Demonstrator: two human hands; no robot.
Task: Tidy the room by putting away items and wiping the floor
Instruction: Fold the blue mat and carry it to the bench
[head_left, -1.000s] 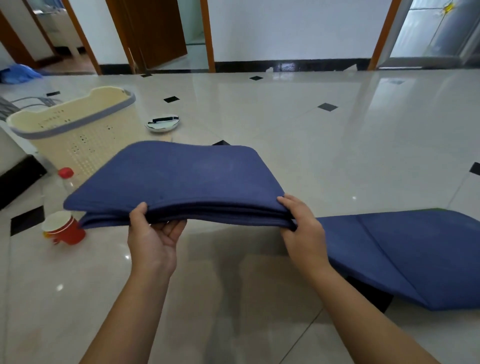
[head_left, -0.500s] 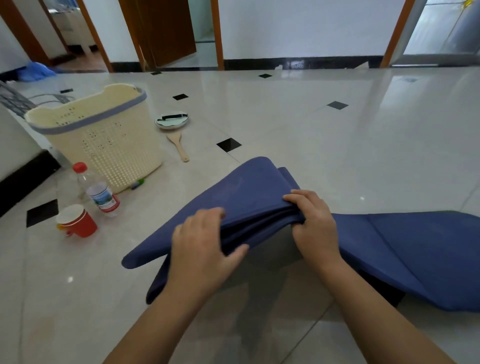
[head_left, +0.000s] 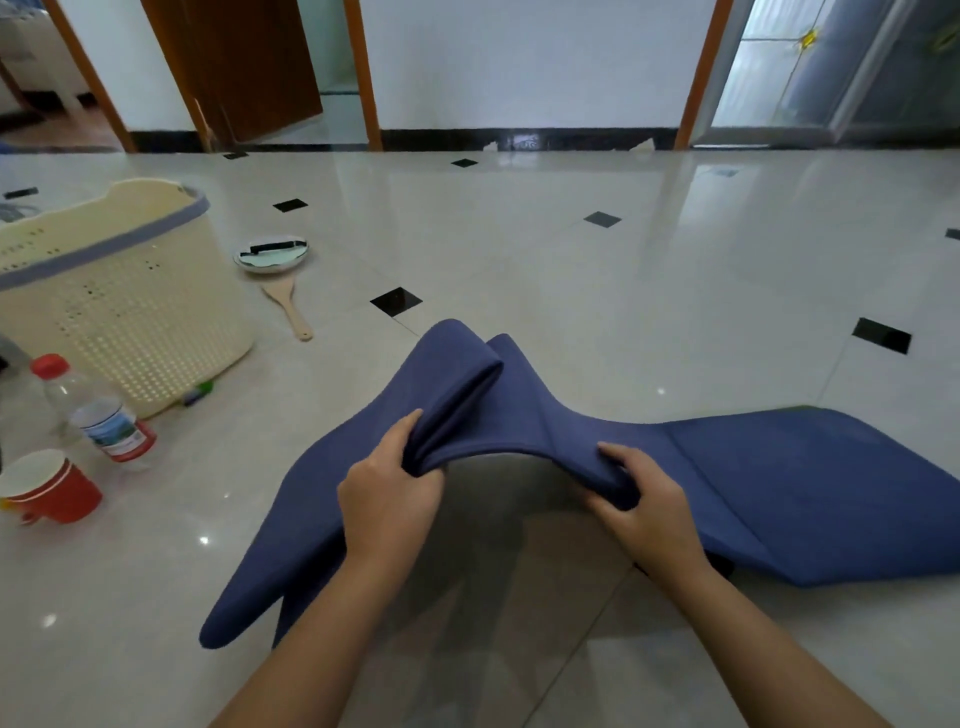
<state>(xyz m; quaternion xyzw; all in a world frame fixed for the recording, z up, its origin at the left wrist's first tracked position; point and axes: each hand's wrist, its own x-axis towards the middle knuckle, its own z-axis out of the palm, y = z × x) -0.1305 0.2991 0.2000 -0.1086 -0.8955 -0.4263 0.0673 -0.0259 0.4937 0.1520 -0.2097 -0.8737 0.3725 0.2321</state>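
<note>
A thick, matte dark blue folding mat (head_left: 810, 483) with rounded corners lies across the glossy cream tiled floor (head_left: 597, 270), its middle raised in a soft hump. The left hand (head_left: 387, 499) pinches a doubled fold of the mat, fingers (head_left: 410, 431) curled over the top and pressed together. The right hand (head_left: 641, 501) grips the lifted near edge, fingers wrapped over the padding and thumb beneath.

To the left stands a cream perforated plastic laundry basket (head_left: 130, 322) with a blue rim; its inside is not visible. Just beside it are a clear plastic water bottle (head_left: 93, 410) with a red cap and a red paper cup (head_left: 49, 488), both lying tilted. Beyond, a pale shallow plate (head_left: 271, 254) carries a dark strip, and a wooden rice paddle (head_left: 288, 306) lies flat near it.
</note>
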